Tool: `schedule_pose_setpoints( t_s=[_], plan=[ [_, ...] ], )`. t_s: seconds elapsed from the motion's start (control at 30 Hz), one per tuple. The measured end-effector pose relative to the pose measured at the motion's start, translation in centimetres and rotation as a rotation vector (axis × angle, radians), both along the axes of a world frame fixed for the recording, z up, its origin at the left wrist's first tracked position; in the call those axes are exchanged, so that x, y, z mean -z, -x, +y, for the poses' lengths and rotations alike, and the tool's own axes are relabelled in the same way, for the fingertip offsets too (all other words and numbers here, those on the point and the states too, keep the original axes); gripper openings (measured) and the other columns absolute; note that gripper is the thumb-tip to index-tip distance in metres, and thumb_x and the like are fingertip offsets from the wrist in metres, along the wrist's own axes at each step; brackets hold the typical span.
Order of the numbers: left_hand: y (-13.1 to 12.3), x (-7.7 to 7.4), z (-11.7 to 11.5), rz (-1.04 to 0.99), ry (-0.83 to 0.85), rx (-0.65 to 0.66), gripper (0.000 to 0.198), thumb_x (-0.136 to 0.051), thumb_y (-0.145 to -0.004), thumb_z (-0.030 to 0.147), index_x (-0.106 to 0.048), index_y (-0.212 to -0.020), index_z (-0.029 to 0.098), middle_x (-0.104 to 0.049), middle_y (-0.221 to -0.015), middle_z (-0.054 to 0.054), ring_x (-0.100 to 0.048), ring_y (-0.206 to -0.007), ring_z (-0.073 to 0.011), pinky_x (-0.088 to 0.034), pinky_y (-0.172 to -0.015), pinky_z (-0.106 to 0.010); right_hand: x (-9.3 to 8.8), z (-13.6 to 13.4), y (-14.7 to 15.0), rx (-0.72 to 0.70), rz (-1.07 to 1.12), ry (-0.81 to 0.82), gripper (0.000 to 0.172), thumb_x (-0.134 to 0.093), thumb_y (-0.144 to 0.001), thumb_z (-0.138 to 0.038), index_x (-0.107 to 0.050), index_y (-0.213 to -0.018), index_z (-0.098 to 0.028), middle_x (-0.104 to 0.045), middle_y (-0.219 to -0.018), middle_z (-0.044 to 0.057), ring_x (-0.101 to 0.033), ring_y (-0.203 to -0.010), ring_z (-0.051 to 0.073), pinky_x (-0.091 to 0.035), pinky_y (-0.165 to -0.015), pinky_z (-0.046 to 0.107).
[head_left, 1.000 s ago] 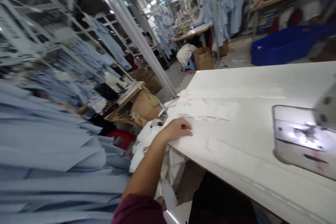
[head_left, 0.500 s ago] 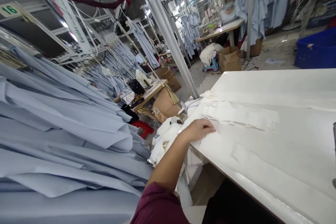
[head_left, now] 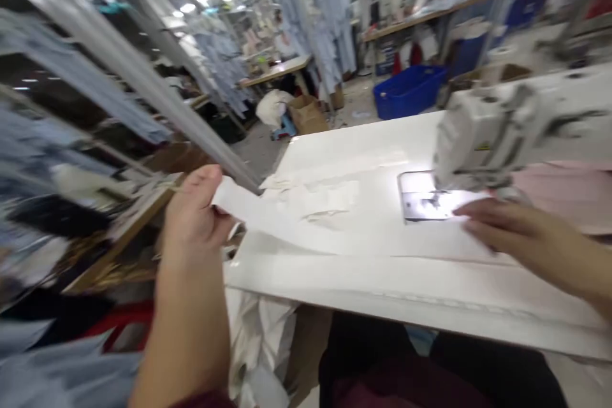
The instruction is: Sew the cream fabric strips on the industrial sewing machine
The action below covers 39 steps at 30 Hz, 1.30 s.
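Observation:
At the left, my left hand is raised above the table edge, closed on the end of a white fabric strip. The strip slopes down to the right onto the white table. My right hand reaches in from the right, a little blurred. Its fingers stretch toward the lit metal needle plate of a sewing machine, and I see nothing gripped in them. Several white fabric pieces lie on the table between my hands. Pale pink fabric lies behind my right hand.
The machine head overhangs the right side of the table. White cloth hangs below the near left edge. A slanted metal post stands beyond my left hand. Farther back are a blue tub, a cardboard box and hanging light-blue garments.
The view has swung right, bringing in the sewing machine and my right hand. My left hand, earlier resting on cloth at the table edge, is now lifted with the white fabric strip.

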<state>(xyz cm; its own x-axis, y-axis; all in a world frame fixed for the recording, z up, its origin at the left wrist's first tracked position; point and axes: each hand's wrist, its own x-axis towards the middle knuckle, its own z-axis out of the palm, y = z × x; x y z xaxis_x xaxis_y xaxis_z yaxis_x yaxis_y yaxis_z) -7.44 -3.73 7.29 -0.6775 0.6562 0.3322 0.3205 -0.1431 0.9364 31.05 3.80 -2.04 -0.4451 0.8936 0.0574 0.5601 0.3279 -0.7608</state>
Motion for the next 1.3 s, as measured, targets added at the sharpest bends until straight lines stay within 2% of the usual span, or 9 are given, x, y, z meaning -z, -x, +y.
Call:
schedule_pose_setpoints(
  t_s=[0.13, 0.27, 0.4, 0.63, 0.8, 0.87, 0.97, 1.07, 1.3],
  plan=[
    [-6.4, 1.6, 3.5, -0.134, 0.214, 0.271, 0.029, -0.079, -0.052, 0.035, -0.061, -0.071, 0.022, -0.05, -0.049, 0.008, -0.04, -0.038, -0.0064, -0.035, -0.03, -0.018, -0.5, 0.7, 2.4, -0.007, -0.09, 0.307, 0.028, -0.043, -0.09, -0.029, -0.058, -0.112, -0.024, -0.059, -0.064, 0.002, -0.059, -0.064, 0.018, -0.045, -0.061, 0.031],
    [-13.6, 5.9, 5.4, 0.056, 0.543, 0.758, 0.021, -0.066, -0.068, 0.032, -0.061, -0.084, 0.019, -0.05, -0.048, 0.007, -0.05, -0.042, -0.0093, -0.047, -0.044, -0.023, 1.0, 1.0, 3.0, 0.024, 0.027, 0.403, 0.032, -0.043, -0.088, -0.027, -0.055, -0.117, -0.022, -0.056, -0.063, 0.0, -0.061, -0.069, 0.018, -0.046, -0.063, 0.03],
    [-17.7, 8.3, 6.7, 0.196, 0.693, 0.979, 0.02, -0.054, -0.08, 0.029, -0.059, -0.099, 0.021, -0.058, -0.054, 0.004, -0.057, -0.051, -0.0124, -0.048, -0.051, -0.025, 2.1, 1.1, 2.4, 0.027, 0.162, 0.433, 0.031, -0.04, -0.089, -0.027, -0.053, -0.116, -0.02, -0.056, -0.067, 0.0, -0.06, -0.068, 0.016, -0.047, -0.067, 0.031],
    [-18.5, 9.1, 7.9, 0.157, 0.706, 1.038, 0.023, -0.045, -0.085, 0.027, -0.056, -0.104, 0.022, -0.065, -0.078, -0.002, -0.06, -0.062, -0.0136, -0.049, -0.057, -0.028, 2.3, 0.9, 2.3, 0.008, 0.149, 0.32, 0.044, -0.056, -0.08, -0.036, -0.049, -0.121, -0.02, -0.039, -0.06, -0.007, -0.042, -0.055, 0.012, -0.034, -0.053, 0.025],
    [-17.0, 10.0, 8.4, 0.428, 0.514, 1.06, 0.051, -0.066, -0.072, 0.038, -0.051, -0.12, 0.026, -0.06, -0.113, -0.008, -0.055, -0.105, -0.0226, -0.046, -0.083, -0.035, 2.2, 0.7, 2.4, 0.03, 0.19, 0.238, 0.04, -0.054, -0.08, -0.026, -0.051, -0.12, -0.024, -0.046, -0.071, -0.003, -0.046, -0.063, 0.013, -0.039, -0.061, 0.028],
    [-16.9, 10.0, 8.4, 0.49, 0.561, 1.133, 0.058, -0.072, -0.066, 0.037, -0.052, -0.12, 0.027, -0.062, -0.106, -0.005, -0.056, -0.1, -0.0227, -0.046, -0.079, -0.033, 2.1, 0.6, 2.4, 0.033, 0.233, 0.22, 0.04, -0.054, -0.079, -0.024, -0.052, -0.119, -0.025, -0.05, -0.078, -0.001, -0.047, -0.066, 0.013, -0.041, -0.064, 0.029],
    [-17.1, 9.3, 8.2, 0.599, 0.697, 1.105, 0.017, -0.065, -0.071, 0.04, -0.062, -0.073, 0.023, -0.056, -0.063, 0.003, -0.051, -0.059, -0.0141, -0.038, -0.054, -0.025, 2.1, 0.6, 2.4, 0.074, 0.255, 0.241, 0.041, -0.055, -0.078, -0.025, -0.052, -0.118, -0.024, -0.048, -0.074, -0.001, -0.047, -0.066, 0.014, -0.042, -0.064, 0.029],
    [-17.1, 8.6, 7.9, 0.644, 0.789, 1.09, 0.047, -0.058, -0.075, 0.047, -0.036, -0.044, 0.018, -0.03, -0.044, 0.006, -0.028, -0.042, -0.009, -0.021, -0.042, -0.024, 2.2, 0.7, 2.4, 0.105, 0.281, 0.28, 0.039, -0.055, -0.078, -0.029, -0.052, -0.117, -0.021, -0.044, -0.071, -0.002, -0.046, -0.066, 0.014, -0.041, -0.063, 0.028],
    [-16.8, 8.8, 8.0, 0.598, 0.655, 1.045, 0.02, -0.06, -0.075, 0.042, -0.061, -0.075, 0.023, -0.06, -0.072, 0.002, -0.052, -0.065, -0.014, -0.036, -0.055, -0.024, 2.5, 0.5, 2.7, 0.069, 0.303, 0.237, 0.033, -0.049, -0.082, -0.03, -0.053, -0.113, -0.02, -0.045, -0.071, -0.002, -0.047, -0.065, 0.013, -0.04, -0.063, 0.028]
  ],
)
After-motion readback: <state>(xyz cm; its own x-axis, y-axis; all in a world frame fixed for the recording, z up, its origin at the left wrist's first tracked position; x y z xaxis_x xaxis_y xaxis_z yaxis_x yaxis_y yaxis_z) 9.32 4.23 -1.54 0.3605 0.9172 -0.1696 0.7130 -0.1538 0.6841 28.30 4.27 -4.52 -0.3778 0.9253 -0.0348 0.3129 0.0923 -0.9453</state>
